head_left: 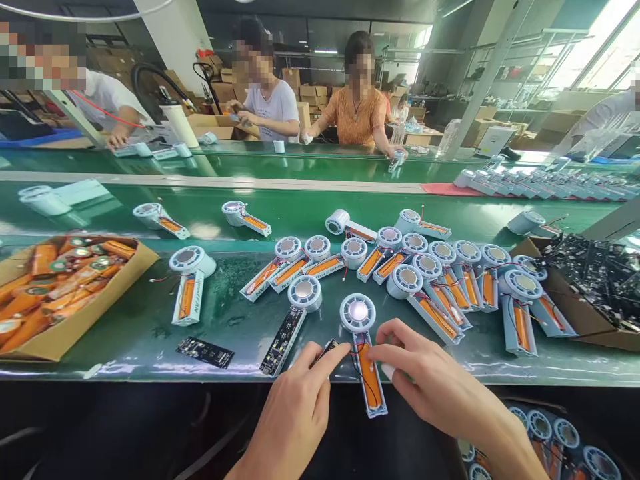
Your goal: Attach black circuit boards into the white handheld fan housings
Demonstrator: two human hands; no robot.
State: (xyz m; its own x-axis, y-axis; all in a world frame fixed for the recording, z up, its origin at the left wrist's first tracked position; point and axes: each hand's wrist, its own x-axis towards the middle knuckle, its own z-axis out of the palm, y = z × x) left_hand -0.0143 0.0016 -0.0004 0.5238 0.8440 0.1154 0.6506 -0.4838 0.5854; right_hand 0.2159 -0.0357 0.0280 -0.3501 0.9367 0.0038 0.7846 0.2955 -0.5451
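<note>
Hands meet at the near edge of the green tabletop (pixel 150 333). The left hand (pixel 295 407) has its grip pinched on a small black circuit board (pixel 329 347), forefinger stretched along it. The right hand (pixel 425 380) presses its grip, fingers curled, on the side of a half-built handheld fan (pixel 364 353), whose white round head points away and whose open handle shows an orange battery (pixel 370 377) and thin wires; the handle's end juts over the tabletop edge. Just left lies another fan fitted with a long black board (pixel 283 340), and a loose black board (pixel 205 352) lies farther left. A cardboard box of orange batteries (pixel 55 293) sits at the left edge; a box of black boards (pixel 595 280) sits at the right. Between them, a crowd of open fans (pixel 440 273) lies in overlapping rows. Beyond, more fans ride a green conveyor belt (pixel 300 213). Across it, other people (pixel 320 100) work at the far side.
</note>
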